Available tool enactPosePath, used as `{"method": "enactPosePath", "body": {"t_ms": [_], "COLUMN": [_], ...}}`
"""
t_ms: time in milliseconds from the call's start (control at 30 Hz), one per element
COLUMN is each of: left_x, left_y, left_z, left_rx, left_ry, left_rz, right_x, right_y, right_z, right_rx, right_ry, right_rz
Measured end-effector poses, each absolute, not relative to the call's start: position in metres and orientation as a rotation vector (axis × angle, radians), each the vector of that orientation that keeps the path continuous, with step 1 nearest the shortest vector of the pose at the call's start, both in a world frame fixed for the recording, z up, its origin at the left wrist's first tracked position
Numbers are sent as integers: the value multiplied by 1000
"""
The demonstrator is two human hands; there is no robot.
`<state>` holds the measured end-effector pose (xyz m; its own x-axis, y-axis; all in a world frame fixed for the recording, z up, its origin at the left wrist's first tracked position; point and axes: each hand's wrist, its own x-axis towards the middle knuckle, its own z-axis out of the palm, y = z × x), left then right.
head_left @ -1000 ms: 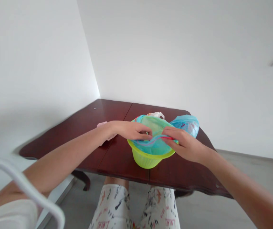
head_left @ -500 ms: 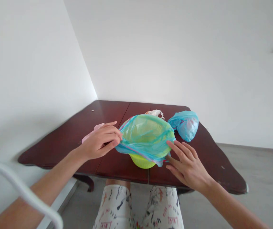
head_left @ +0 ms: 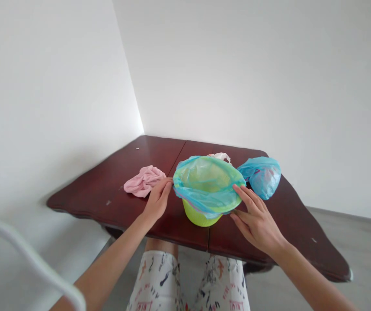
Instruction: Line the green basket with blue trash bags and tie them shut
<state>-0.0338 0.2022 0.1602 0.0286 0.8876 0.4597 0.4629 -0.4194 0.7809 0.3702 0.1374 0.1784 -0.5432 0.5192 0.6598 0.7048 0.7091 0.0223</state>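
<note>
A lime-green plastic basket (head_left: 201, 217) stands near the front edge of the table. Over its rim is a thin blue plastic bag (head_left: 205, 198), lining the inside and folded down outside, lower at the front. At the left side of the rim, my left hand (head_left: 160, 196) pinches the bag's edge, fingers closed together. My right hand (head_left: 256, 216) grips the bag at the right side of the rim, fingertips on top and other fingers below. The exact contact under the right fingers is hidden.
A crumpled pink cloth (head_left: 144, 181) lies left of the basket. A filled blue plastic bag (head_left: 265, 179) rests to the right, and a white bag (head_left: 221, 157) is partly hidden behind. The dark red wooden table (head_left: 146, 151) meets white walls. A white cable (head_left: 30, 259) crosses the lower left.
My left hand has turned and closed at the rim, with its fingers lower. The bag now sits more evenly round the rim. The pink cloth shows more fully, and the view has shifted left.
</note>
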Motion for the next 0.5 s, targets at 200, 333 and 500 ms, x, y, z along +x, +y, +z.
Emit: {"method": "enactPosePath", "body": {"t_ms": [200,333,500], "left_x": [-25,-24,-28], "left_y": [216,221,215], "left_z": [176,166,164], "left_rx": [1935,1954,1833], "left_ry": [1372,1388,1401], "left_rz": [1176,1086,1242], "right_x": [368,365,375], "right_y": [142,144,146], "right_z": [179,180,178], "right_rx": [-898,-880,-832], "right_ry": [-2290,-2288,-2244], "right_rz": [-327,-237,-101]}}
